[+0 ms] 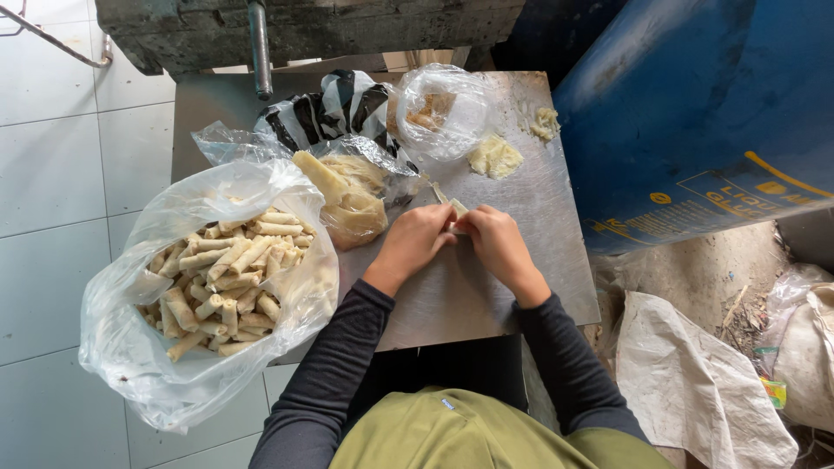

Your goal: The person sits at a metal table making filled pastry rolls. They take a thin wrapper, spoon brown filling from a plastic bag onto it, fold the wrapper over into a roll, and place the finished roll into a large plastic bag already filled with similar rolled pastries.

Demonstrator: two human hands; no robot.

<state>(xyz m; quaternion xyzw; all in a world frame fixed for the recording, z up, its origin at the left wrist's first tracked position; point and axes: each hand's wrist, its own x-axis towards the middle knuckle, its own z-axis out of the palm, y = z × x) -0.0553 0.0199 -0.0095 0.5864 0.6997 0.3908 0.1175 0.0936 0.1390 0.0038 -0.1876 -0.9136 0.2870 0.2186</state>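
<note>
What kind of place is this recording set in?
Probably a small informal food-prep spot: hands roll a wrapper on a metal table, beside a bag of finished rolls and a blue drum.

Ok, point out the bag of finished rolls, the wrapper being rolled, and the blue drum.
bag of finished rolls point(221, 278), head view, on the heap of rolls inside.
wrapper being rolled point(455, 208), head view, on the pale end showing between the hands.
blue drum point(695, 113), head view, on its curved side.

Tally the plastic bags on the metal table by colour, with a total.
Clear bags: 3, the big bag of rolls, the wrapper bag, the small bag
Black-and-white bags: 1
Total: 4
</note>
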